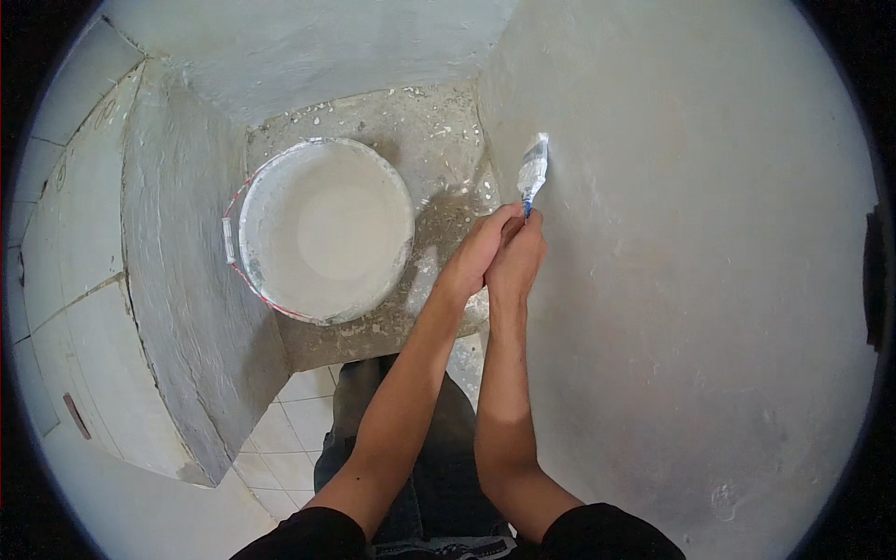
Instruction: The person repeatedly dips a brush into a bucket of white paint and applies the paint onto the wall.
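Paintbrush (pixel 533 174) (white-coated) juts from the joined left hand (pixel 478 252) and right hand (pixel 516 261).

"Can anyone see the whole brush handle (pixel 527 208)?"
"The right hand (pixel 516 257) and left hand (pixel 473 252) hide most of it."
"The dark shape (pixel 875 280) far right of them?"
"Cut off by the view's edge, unidentifiable."

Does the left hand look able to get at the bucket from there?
Likely yes: nothing visible stands between the left hand and the open bucket to its left. It would have to part from the right hand first, as both are bunched at the paintbrush.
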Demonstrator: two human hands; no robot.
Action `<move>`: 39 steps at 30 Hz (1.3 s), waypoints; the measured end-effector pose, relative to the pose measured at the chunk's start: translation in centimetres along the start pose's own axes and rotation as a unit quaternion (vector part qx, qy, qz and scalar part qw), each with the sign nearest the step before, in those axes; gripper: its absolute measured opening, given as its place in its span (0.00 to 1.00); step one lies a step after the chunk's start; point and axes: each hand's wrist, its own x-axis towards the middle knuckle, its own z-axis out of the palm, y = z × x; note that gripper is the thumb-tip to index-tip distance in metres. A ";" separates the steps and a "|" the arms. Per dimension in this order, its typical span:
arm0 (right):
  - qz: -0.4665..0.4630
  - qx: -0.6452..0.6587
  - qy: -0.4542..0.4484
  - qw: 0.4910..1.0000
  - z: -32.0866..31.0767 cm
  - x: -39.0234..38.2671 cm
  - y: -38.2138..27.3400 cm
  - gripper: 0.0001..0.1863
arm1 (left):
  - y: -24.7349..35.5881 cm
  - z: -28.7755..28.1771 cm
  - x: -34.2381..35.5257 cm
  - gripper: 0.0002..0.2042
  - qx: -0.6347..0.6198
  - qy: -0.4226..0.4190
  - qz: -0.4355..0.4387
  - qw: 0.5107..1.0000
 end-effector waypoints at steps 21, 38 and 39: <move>0.159 0.300 0.022 0.940 3.7 2.9 -0.2 0.20 | 2.2 -1.7 3.2 0.18 0.072 0.002 -0.010 0.997; 0.222 0.505 -0.120 0.825 6.2 0.7 1.6 0.14 | 4.3 -1.8 -0.1 0.25 0.408 0.233 0.059 0.881; 0.223 0.505 -0.118 0.825 6.5 1.3 1.7 0.14 | 4.6 -1.8 0.8 0.25 0.409 0.232 0.057 0.881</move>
